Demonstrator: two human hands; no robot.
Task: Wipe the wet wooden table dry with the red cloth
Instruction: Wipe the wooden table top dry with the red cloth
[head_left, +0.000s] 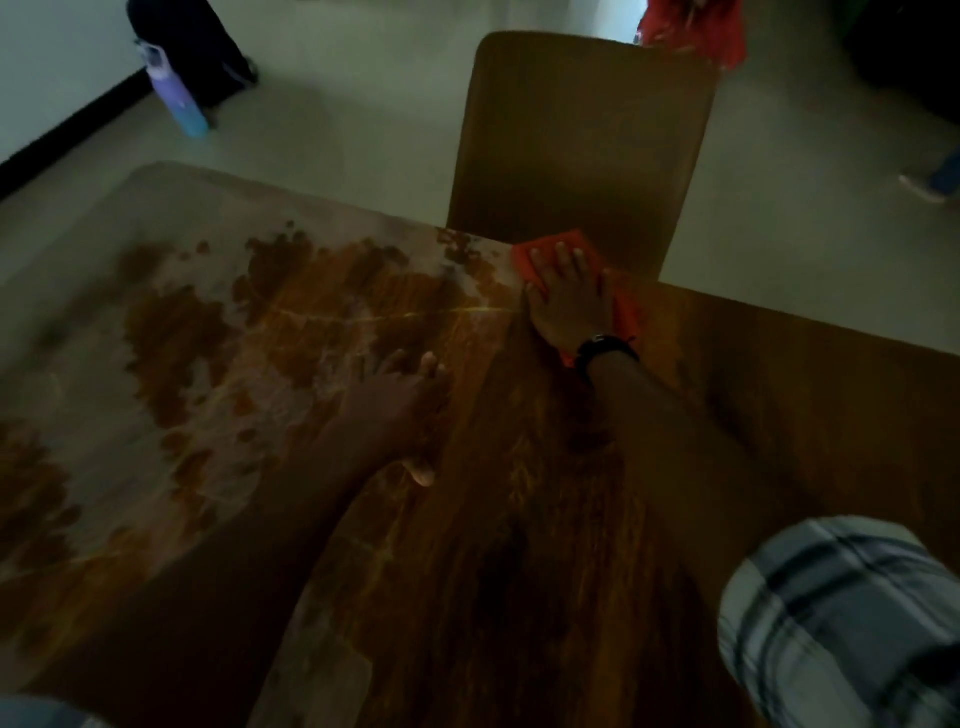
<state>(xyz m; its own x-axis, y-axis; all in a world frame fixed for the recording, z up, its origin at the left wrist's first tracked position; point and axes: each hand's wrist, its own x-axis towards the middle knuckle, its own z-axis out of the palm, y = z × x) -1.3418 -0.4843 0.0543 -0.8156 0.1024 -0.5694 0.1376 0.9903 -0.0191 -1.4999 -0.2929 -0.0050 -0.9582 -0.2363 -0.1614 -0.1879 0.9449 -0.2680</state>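
The wooden table (805, 415) fills the lower view, with a wide glossy wet film and puddle patches (218, 364) across its left and middle. My right hand (569, 299) lies flat, palm down, on the red cloth (550, 247) at the table's far edge, right below the chair back. The cloth shows beyond my fingertips and to the right of my wrist, which wears a dark band. My left hand (397, 410) rests flat on the wet wood near the middle, fingers spread, holding nothing.
A wooden chair (587, 140) stands pushed against the table's far edge. On the floor at far left are a purple-blue bottle (179, 96) and a dark bag (192, 47). A person's foot (927, 187) shows at the right edge.
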